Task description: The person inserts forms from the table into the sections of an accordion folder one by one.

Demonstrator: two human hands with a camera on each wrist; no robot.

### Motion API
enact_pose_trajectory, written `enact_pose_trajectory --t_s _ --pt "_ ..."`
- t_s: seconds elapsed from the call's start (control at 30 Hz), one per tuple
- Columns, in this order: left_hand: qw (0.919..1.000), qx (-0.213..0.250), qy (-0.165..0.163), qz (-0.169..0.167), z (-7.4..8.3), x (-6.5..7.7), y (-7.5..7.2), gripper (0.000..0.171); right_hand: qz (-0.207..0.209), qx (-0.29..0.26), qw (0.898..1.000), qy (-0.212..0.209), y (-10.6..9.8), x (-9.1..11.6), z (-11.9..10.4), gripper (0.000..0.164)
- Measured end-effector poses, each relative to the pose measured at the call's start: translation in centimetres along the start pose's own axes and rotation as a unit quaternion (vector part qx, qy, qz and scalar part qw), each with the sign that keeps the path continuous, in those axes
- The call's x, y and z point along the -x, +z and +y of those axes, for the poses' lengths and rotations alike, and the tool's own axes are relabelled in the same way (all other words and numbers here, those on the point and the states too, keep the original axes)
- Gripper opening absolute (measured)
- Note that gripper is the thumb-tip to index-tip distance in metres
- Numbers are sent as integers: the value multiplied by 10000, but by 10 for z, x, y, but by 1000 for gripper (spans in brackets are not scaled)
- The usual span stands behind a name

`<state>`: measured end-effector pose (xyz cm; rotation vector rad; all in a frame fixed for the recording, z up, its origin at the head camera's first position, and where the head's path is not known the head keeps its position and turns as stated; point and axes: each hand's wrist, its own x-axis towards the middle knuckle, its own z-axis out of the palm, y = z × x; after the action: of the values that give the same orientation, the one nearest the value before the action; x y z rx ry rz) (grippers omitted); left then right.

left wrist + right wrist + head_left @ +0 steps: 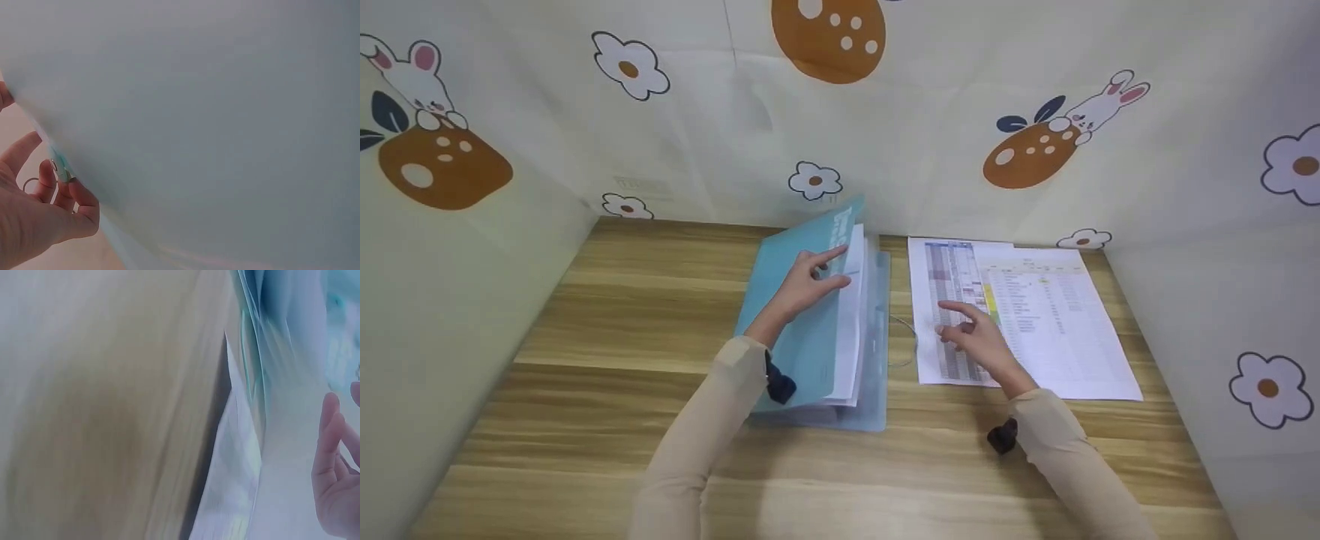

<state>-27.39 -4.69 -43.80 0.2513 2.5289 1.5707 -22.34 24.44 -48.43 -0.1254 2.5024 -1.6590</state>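
Observation:
A light-blue document folder [810,345] stands partly open mid-table, its front cover tilted up along the right side. My left hand [808,281] holds that cover near its upper free edge, index finger laid over it and thumb at the edge. Curled fingers meet the cover edge in the left wrist view, where the cover [214,135] fills most of the picture. White papers [851,322] show inside the folder. Loosely bent and holding nothing, my right hand [979,341] hovers over a printed sheet [926,300] with coloured columns.
A second printed sheet [1072,330] overlaps the first at the right. Between folder and sheets, a thin elastic cord [913,341] loops out over the wooden table [622,315]. Patterned cloth walls [705,135] close in the back and sides.

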Motion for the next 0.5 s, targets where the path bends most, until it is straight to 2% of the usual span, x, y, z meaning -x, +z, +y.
enact_pose_trajectory --t_s 0.4,0.5 --pt "9998 137 144 34 -2 0 0 53 507 196 9967 597 -67 -4 29 51" --pt "9999 107 123 32 -2 -1 0 54 754 312 9945 663 -86 -16 70 54"
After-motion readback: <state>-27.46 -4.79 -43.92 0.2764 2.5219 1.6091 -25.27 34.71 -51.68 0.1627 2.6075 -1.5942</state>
